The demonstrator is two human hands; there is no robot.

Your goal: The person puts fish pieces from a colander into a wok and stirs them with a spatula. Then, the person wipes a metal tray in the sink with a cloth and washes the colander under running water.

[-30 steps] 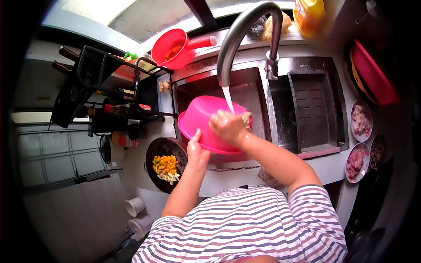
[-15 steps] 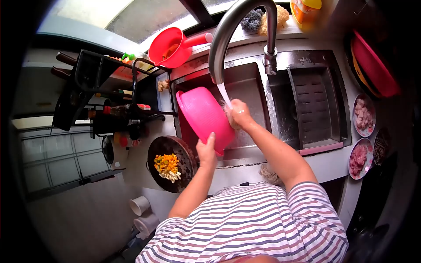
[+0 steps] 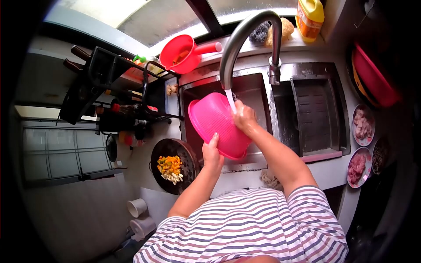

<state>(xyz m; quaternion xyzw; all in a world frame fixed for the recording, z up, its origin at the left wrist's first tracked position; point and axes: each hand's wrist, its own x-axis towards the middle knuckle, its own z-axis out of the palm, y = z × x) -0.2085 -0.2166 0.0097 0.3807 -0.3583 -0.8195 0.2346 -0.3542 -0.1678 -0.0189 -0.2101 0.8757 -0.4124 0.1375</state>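
A pink plastic basin (image 3: pixel 215 118) with a finely ribbed side is tilted over the left sink bowl (image 3: pixel 256 101), its outside toward the tap. My left hand (image 3: pixel 212 152) grips its near edge, thumb on the outer side. My right hand (image 3: pixel 244 118) is curled against the basin's right side, under the stream. Whatever its fingers may hold is hidden. Water runs from the curved metal faucet (image 3: pixel 228 65) onto the basin beside my right fingers.
Left of the sink is a wok (image 3: pixel 187 164) with chopped vegetables, near a black rack (image 3: pixel 98 65) holding knives and bottles. A red dipper (image 3: pixel 177 52) sits behind. Plates of raw meat (image 3: pixel 363 125) are on the right. A yellow bottle (image 3: pixel 309 19) stands at the window.
The basin has turned and shifted a little rightward in view with my left hand. My right hand has come up against its side. The camera view has shifted slightly.
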